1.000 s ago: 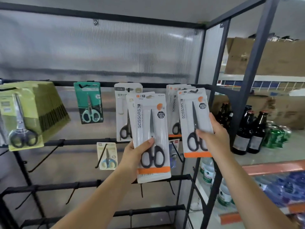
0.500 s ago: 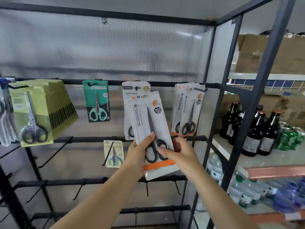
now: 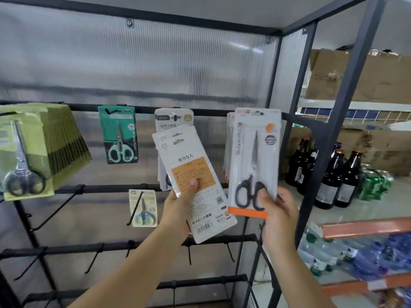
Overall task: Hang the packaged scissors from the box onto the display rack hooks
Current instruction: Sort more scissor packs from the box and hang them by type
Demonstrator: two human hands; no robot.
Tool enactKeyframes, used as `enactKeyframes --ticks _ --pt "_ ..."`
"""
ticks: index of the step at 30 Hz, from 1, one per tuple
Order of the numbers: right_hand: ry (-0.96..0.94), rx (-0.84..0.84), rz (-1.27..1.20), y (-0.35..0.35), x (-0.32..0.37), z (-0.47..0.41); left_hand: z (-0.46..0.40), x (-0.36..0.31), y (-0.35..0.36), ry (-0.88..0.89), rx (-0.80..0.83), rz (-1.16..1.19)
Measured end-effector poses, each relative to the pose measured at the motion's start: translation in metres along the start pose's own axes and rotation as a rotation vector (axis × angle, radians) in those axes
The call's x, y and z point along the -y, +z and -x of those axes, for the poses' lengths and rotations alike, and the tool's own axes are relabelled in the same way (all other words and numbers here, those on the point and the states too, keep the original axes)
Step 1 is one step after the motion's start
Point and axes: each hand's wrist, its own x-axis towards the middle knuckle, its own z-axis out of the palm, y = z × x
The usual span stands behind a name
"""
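The right hand (image 3: 278,210) pinched one scissors pack (image 3: 255,161) by its lower edge, raised before the rack's top rail (image 3: 211,112); the left hand (image 3: 180,210) gripped spare packs (image 3: 195,185) — light, stiff, slick cards, probably best steered from low down.

We see even, bright indoor light with soft glare streaks on the ribbed back panel (image 3: 138,63); edges bend from wide-angle distortion, and the bottles (image 3: 333,174) look slightly blurred.
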Motion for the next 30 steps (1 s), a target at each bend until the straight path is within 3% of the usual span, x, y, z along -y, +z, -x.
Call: enactKeyframes --ticks 12,17,23,27,30 --pt "-0.048 -0.053 -0.025 -0.035 0.005 -0.023 0.004 -0.010 0.012 0.010 0.012 -0.072" --pt "-0.044 -0.073 0.072 -0.036 0.003 -0.031 0.005 -0.010 0.012 0.010 0.026 -0.046" --pt "0.018 0.032 0.420 -0.015 0.009 -0.068 0.007 -0.010 0.014 0.021 0.024 -0.060" --pt "0.071 0.189 0.953 -0.006 0.012 -0.071 0.007 -0.008 0.014 0.042 0.023 -0.097" --pt "0.089 0.368 0.648 0.005 0.020 -0.038 0.008 -0.004 0.014 0.074 0.047 -0.118"
